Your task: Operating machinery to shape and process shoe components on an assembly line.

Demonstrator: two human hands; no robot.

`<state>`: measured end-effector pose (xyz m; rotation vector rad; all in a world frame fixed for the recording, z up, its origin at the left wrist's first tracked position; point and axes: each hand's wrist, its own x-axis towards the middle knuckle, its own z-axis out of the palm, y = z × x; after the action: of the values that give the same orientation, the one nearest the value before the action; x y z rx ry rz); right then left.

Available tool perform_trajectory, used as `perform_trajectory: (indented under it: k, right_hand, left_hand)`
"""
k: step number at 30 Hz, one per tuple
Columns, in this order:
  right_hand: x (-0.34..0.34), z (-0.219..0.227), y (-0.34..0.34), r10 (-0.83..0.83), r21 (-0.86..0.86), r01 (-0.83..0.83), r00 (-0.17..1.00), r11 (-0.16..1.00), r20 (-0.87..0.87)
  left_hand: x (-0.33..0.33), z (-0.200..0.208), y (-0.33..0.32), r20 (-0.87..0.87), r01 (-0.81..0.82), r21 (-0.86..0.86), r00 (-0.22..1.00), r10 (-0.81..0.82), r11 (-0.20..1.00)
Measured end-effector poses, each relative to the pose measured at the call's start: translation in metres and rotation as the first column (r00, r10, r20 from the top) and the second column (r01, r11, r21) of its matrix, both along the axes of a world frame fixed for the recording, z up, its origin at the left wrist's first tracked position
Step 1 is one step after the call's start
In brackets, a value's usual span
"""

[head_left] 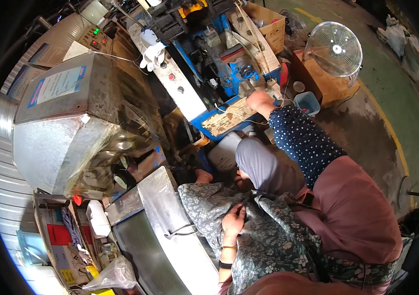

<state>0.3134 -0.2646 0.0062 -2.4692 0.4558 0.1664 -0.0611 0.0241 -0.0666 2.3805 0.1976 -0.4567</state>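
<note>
My left hand point(233, 221), with a bracelet and a dark band at the wrist, lies on dark floral cloth point(268, 236) over my lap. Its fingers are extended and rest loosely on the fabric. My right arm, in a pink sleeve and a dotted oversleeve point(303, 140), stretches forward to a blue machine point(219, 91). At the machine's near right corner, my right hand point(260, 100) is closed beside a small grey metal block point(246, 88). What the fingers grip is hidden. A worn, peeling panel point(226, 118) runs just left of that hand.
A white control panel point(177, 86) with buttons flanks the machine. To the right stand a round fan point(336, 49) and a blue container point(307, 103). A metal housing point(57, 132) fills the left, above a sloping metal chute point(165, 226). Grey cloth point(263, 162) bulges near my right forearm.
</note>
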Motion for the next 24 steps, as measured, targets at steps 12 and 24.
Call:
perform_trajectory:
  k: [12, 24]
  right_hand:
    - [-0.0020, 0.0016, 0.0007, -0.039, -0.004, 0.039, 0.999, 0.999, 0.015]
    - [-0.0011, -0.0002, 0.0013, -0.036, -0.012, 0.037, 0.999, 0.999, 0.010]
  left_hand:
    - [-0.0010, -0.0031, -0.0001, -0.020, -0.018, -0.012, 1.000, 0.018, 1.000]
    - [-0.0022, -0.0079, 0.0019, -0.010, -0.001, 0.019, 1.000, 0.001, 1.000]
